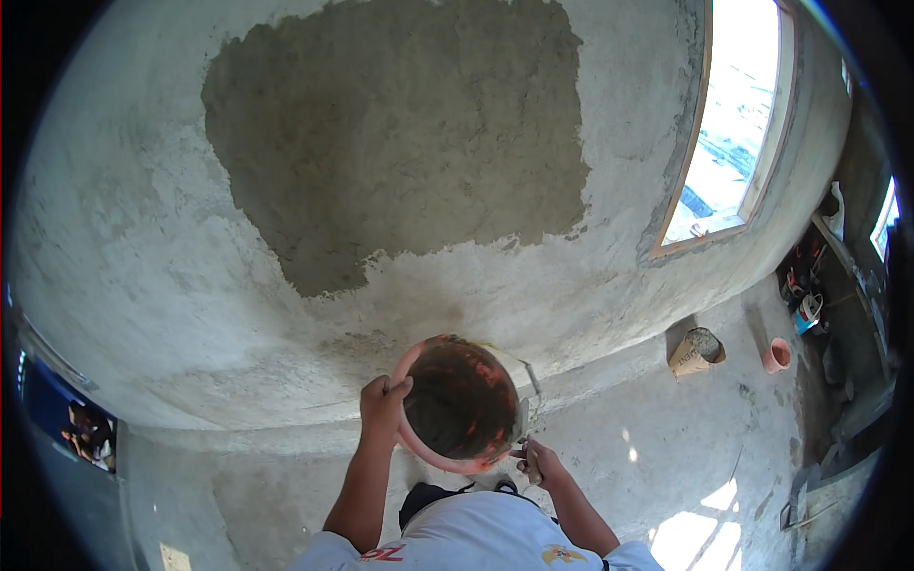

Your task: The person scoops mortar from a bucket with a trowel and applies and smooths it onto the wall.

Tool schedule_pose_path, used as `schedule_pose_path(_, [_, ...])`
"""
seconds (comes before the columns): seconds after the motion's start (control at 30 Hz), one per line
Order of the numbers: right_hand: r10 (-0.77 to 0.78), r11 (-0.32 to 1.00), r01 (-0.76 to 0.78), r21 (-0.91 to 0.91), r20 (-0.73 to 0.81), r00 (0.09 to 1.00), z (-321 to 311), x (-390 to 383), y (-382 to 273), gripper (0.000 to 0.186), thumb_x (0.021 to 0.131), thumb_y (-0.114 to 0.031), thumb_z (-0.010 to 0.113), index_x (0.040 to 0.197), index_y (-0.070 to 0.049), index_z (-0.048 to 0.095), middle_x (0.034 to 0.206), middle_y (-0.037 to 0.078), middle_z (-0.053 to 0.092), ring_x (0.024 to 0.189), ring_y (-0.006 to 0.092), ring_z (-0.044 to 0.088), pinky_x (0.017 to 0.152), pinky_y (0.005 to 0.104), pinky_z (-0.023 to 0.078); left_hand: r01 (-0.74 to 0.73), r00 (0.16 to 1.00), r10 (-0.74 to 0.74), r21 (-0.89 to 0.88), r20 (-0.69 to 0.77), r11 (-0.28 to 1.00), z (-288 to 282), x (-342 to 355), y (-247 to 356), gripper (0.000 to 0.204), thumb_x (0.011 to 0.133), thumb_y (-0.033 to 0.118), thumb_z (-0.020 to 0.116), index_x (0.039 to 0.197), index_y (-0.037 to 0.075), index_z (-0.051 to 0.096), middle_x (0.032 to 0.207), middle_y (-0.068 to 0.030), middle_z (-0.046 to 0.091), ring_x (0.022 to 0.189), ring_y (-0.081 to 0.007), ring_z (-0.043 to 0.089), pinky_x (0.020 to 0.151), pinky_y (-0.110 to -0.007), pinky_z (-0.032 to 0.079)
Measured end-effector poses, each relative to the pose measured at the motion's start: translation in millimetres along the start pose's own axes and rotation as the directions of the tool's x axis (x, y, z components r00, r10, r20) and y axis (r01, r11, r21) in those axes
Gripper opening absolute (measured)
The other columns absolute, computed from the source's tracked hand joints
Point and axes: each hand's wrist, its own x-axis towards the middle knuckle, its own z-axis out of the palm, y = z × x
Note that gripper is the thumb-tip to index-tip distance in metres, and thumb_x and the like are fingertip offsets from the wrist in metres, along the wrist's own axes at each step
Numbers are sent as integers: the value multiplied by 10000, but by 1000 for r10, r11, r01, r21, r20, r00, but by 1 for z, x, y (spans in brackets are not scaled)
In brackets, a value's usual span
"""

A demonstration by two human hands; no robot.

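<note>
Bucket [449,463], pink, is located at the lower centre of the frame, its mouth facing the camera. The inside is dark, with reddish streaks along the right part of the wall; the depth of any contents cannot be told.

Left grip [381,404] is closed on the bucket's left rim, thumb laid over the edge. Right grip [543,463] is narrow, closed around a handle [519,453] just beside the bucket's lower right rim; the rest of that tool cannot be made out clearly.

Wall [124,247], grey and rough, spans the upper part of the frame. A darker patch [400,124] with ragged edges covers its upper centre. A window [738,114] with a wooden frame is noted at the upper right.

Floor [609,476], grey, occupies the lower part, with bright light patches [700,541] at the lower right. At centre right stand an open sack [687,360] holding grey material and, near it, a small pink pail [777,356]. A white and blue container [807,314] lies farther right. A second person [89,436] is visible at the lower left, well apart from the bucket
</note>
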Motion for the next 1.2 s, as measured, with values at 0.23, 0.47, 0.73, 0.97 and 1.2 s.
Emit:
schedule_pose_path(0.23, [-138,911,101,400,66,988,-14,-16,-17,505,1035,-567,362,1080,-131,615,739,28,637,434,130,505,384,239,423,-53,990,54,-11,132,999,66,-18,-41,386,850,196,781,627,93,484,634,50,447,609,-73,405,540,-305,334])
schedule_pose_path(0.47, [-299,714,272,645,-69,952,-27,-35,-12,564,1027,-589,418,1263,-110,599,846,24,686,432,102,497,376,200,417,224,957,-204,-77,208,972,76,-38,-103,293,846,201,797,720,90,559,657,13,515,577,-112,469,529,-309,381])
schedule_pose_path(0.73, [-318,711,288,641,-71,945,-62,-18,-8,291,1026,-328,476,1046,-96,652,731,21,657,417,106,493,388,213,428,549,793,-449,-166,411,819,64,-29,-166,331,872,144,744,1139,6,606,973,-58,642,864,-186,631,711,-345,526])
schedule_pose_path(0.97, [-316,773,245,585,20,949,-73,24,-15,213,998,-299,515,955,-122,625,682,-1,618,452,120,507,405,246,419,467,770,-446,72,456,881,34,-39,-176,336,905,306,640,1125,55,676,1055,-85,694,1034,-233,658,873,-445,584])
schedule_pose_path(1.2, [-346,900,256,353,217,913,-34,8,-52,293,1000,-351,526,824,-131,601,598,-29,550,456,103,491,439,249,411,663,661,-441,-197,607,723,6,-22,-210,260,935,210,629,1115,26,663,1022,-95,694,965,-238,671,857,-415,589])
